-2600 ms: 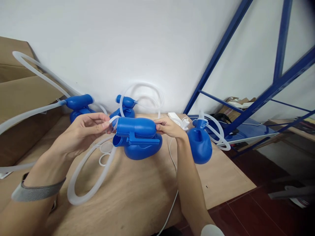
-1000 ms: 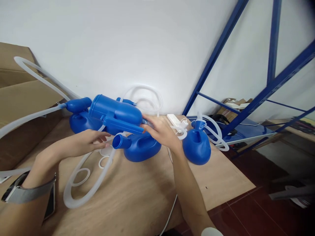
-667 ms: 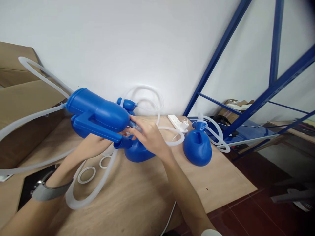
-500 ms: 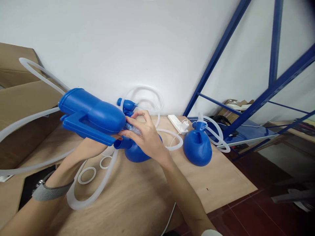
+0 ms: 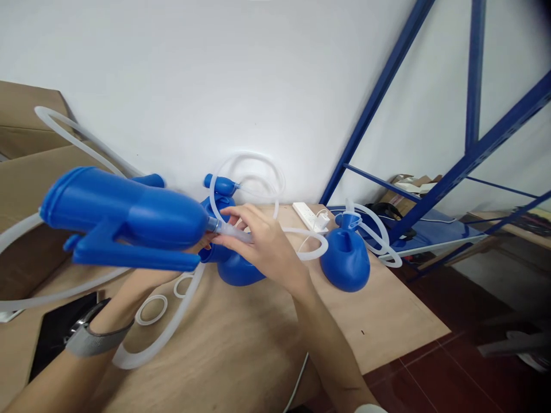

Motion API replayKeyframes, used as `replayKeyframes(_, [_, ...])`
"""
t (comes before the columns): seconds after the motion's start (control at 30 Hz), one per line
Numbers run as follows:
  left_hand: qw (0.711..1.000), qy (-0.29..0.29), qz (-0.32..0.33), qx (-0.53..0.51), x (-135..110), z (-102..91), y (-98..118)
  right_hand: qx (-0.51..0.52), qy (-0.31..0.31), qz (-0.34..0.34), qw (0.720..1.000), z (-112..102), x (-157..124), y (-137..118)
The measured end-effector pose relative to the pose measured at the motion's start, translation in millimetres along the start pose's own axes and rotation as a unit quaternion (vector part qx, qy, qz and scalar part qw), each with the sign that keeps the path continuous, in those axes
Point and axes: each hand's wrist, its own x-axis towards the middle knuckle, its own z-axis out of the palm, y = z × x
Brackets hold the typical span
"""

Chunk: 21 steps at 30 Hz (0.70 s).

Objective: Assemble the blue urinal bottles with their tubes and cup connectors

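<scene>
A blue plastic urinal head (image 5: 129, 212), shaped like a bottle with a bar handle, is held up above the table with its narrow end to the right. My left hand (image 5: 166, 277) is under and behind it, closed around it, with most fingers hidden. At its clear nozzle, my right hand (image 5: 267, 244) pinches the end of a translucent hose (image 5: 235, 232) between thumb and fingers. The hose end meets the nozzle; how far it is pushed on I cannot tell. Behind my right hand stands a blue round-bodied jug (image 5: 239, 272), partly covered.
Another blue jug (image 5: 345, 261) with a coiled hose stands at right, near a white power strip (image 5: 309, 217). White rings (image 5: 151, 310) and a black flat object (image 5: 58, 327) lie at left. Cardboard boxes (image 5: 30, 120) are far left; a blue metal rack (image 5: 379, 103) stands right.
The blue urinal head has moved left and slightly lower, turning its handle. More of the nozzle and the hose in my right hand shows now. My right hand has shifted a little right.
</scene>
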Motion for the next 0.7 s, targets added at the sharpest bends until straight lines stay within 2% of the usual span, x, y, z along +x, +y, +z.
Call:
replayKeyframes(0.13, [0.992,-0.071,0.036,-0.102,-6,0.9,1,-0.092,0.017,-0.025,0.995,1,-1,1])
replayKeyframes(0.3, [0.988,-0.095,0.024,-0.122,-6,8.1,3,-0.198,0.047,-0.047,0.978,8,-4,0])
replayKeyframes(0.5, [0.989,-0.054,0.021,-0.136,-10,10.3,9,-0.163,0.1,-0.065,0.979,17,-2,5])
replayKeyframes(0.7, [0.965,-0.078,0.03,-0.248,-10,15.0,15,-0.106,0.104,-0.054,0.987,19,-1,3])
